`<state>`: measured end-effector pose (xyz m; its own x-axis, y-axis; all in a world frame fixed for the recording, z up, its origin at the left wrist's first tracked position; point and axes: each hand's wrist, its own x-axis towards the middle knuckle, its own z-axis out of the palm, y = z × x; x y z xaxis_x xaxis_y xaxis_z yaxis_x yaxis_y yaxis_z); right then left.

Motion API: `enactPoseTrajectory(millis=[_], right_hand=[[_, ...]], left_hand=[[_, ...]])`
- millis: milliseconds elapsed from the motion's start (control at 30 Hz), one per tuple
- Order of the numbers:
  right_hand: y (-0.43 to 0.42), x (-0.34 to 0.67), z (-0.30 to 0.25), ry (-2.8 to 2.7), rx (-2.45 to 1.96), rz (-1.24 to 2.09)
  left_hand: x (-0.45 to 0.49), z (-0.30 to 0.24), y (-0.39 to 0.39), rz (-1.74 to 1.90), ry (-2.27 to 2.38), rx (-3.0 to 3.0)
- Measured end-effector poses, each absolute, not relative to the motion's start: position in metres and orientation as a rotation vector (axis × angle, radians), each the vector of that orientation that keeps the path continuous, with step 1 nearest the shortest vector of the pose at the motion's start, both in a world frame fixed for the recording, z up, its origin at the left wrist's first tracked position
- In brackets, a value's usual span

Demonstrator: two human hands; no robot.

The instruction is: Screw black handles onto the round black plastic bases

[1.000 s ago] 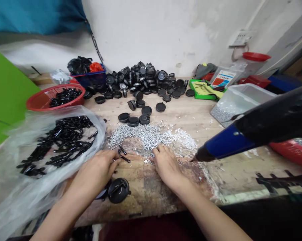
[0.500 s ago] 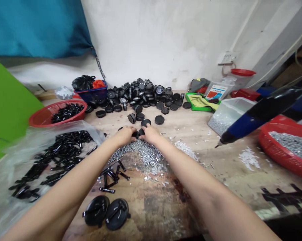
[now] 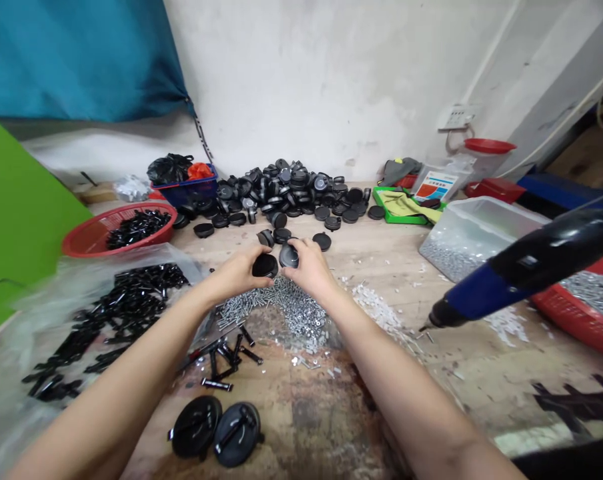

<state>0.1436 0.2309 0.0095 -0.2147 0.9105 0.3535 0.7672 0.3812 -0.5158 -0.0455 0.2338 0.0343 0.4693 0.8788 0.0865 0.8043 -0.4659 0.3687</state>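
Note:
My left hand (image 3: 241, 272) grips a round black disc-shaped part (image 3: 265, 266) between thumb and fingers. A second such disc (image 3: 288, 255), its greyish face showing, is pinched in my right hand (image 3: 311, 265) right beside it. Both are held just above a heap of screws (image 3: 249, 301) and small metal nuts (image 3: 304, 315). Close to my body lie two larger-looking black round parts (image 3: 196, 427), each with a lever across its face. Several short black levers (image 3: 236, 353) are scattered between these and the screws.
A big pile of black round parts (image 3: 294, 187) stands against the wall. At left are a red basket (image 3: 71, 241) and a plastic sheet with black levers (image 3: 131, 300). A hanging electric screwdriver (image 3: 501, 287), white plastic pieces (image 3: 376, 307) and a clear bin (image 3: 446, 257) are at right.
Both hands have lifted a little and turned, bringing the faces of the two discs into view. The screwdriver appears lower and further left.

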Motion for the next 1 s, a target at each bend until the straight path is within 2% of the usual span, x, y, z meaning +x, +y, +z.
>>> enactPoseTrajectory(millis=[200,367,600,667,833,1000], right_hand=[[0.125,0.152,0.016,-1.907,-1.197,0.401],[0.047,0.172,-0.004,-2.008,-1.198,0.55],[0.001,0.205,-0.027,-2.123,-1.297,0.775],[-0.001,0.21,-0.029,-2.11,-1.344,0.811],[-0.002,0.213,-0.037,-2.099,-1.364,0.893],[0.005,0.215,-0.039,-2.254,-1.208,0.961]], left_hand=[[-0.043,0.055,0.146,0.59,1.442,2.403],[-0.045,0.045,0.072,0.698,1.507,1.944],[-0.024,0.021,0.014,0.706,1.54,1.641],[-0.017,0.018,0.01,0.616,1.512,1.705],[-0.009,0.02,0.015,0.051,1.408,2.008],[-0.004,0.013,0.032,-0.085,1.149,2.277]])
